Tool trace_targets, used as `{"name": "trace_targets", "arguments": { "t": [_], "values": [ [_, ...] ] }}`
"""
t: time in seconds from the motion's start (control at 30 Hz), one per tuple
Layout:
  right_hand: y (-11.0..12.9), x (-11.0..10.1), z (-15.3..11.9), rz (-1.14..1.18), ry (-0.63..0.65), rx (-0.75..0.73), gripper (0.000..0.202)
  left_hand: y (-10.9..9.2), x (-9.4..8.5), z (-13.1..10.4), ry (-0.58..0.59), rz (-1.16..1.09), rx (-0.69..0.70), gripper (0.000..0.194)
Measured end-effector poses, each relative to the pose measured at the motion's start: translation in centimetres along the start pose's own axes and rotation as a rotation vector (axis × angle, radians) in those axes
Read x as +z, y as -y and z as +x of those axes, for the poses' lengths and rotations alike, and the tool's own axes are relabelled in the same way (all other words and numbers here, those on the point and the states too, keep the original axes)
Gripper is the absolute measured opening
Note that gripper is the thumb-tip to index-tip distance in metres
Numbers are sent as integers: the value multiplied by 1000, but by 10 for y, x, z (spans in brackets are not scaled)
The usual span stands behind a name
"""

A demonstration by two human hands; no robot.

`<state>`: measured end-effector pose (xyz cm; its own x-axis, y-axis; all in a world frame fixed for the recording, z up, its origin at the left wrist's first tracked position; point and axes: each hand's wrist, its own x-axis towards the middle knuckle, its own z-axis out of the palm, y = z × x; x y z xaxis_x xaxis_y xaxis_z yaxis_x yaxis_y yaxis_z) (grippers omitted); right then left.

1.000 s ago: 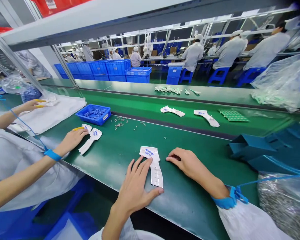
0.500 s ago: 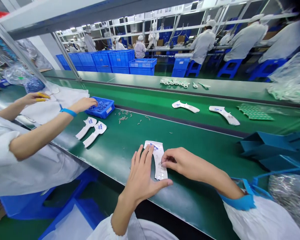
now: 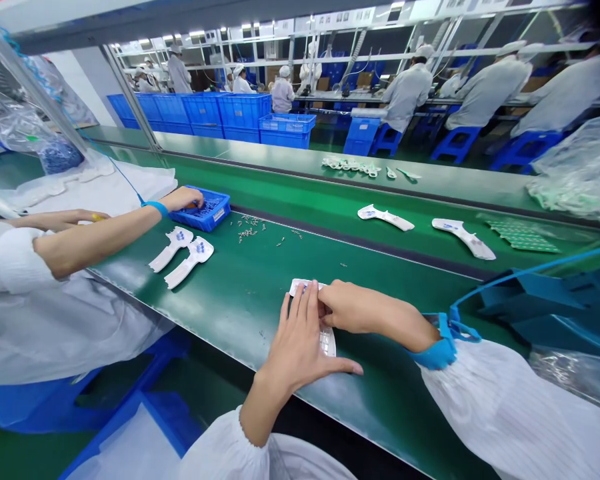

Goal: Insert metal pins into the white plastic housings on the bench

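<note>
On the bench (image 3: 237, 293), to the right of the blue tray (image 3: 207, 223) and well apart from it, one white shell (image 3: 327, 341) lies mostly hidden in the head view by two hands. The left hand (image 3: 295, 347) has a wide grip: fingers laid over the shell, thumb stuck out past its lower end, presumably so it can't slide about. The right hand (image 3: 347, 307) comes in from the side away from the tray, its fingers curled; their tips are tucked behind the other hand, so I can't tell how tight that grip is or what, if anything, it pinches. Loose metal bits (image 3: 247, 233) lie just right of the tray, likely scattered so single ones pick up easily. A co-worker's hand (image 3: 184, 199) dips into the tray, and two paired shells (image 3: 191, 260) rest just in front of it, probably for that person's easy reach. Two far shells (image 3: 463, 239) lie well right of the tray, perhaps kept out of the way.
</note>
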<state>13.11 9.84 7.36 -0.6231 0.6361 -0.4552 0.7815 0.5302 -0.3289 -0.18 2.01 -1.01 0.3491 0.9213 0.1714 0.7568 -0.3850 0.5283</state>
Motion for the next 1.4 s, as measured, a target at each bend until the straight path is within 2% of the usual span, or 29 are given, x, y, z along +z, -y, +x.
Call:
{"name": "trace_targets", "arguments": {
  "t": [0.07,0.2,0.3,0.37,0.43,0.47,0.53,0.63,0.73,0.83,0.97,1.1,1.2,1.4],
  "values": [
    [-1,3,2,-6,1,33,5,-1,2,0,1,-1,-1,134],
    [-4,3,5,8,17,88,12,0,4,1,11,4,-10,139],
    [-20,-1,6,64,11,-10,9,2,3,0,11,10,-10,137],
    [-41,-2,10,97,-130,-2,14,3,2,-1,12,19,-5,135],
    [-67,0,18,16,-397,187,22,3,2,-2,13,27,2,132],
    [-78,3,23,-32,-480,257,26,3,2,-2,11,30,5,132],
    [-96,10,33,-69,-540,310,26,3,2,-2,9,36,4,132],
    [-105,17,39,-50,-528,297,17,3,2,-2,17,46,-1,135],
    [-96,18,28,-7,-530,206,17,3,1,-2,25,40,-4,135],
    [-80,15,3,175,-499,81,22,2,1,-2,19,20,-3,132],
    [-57,18,-26,380,-397,19,24,2,0,-2,12,-7,10,127],
    [-40,28,-34,516,-229,-5,21,3,0,-1,37,-6,12,123],
    [-31,34,-30,491,-164,-48,22,4,0,-1,41,1,11,121],
    [-20,30,-22,305,-148,-63,24,4,1,-2,50,20,9,120]
  ]
}}
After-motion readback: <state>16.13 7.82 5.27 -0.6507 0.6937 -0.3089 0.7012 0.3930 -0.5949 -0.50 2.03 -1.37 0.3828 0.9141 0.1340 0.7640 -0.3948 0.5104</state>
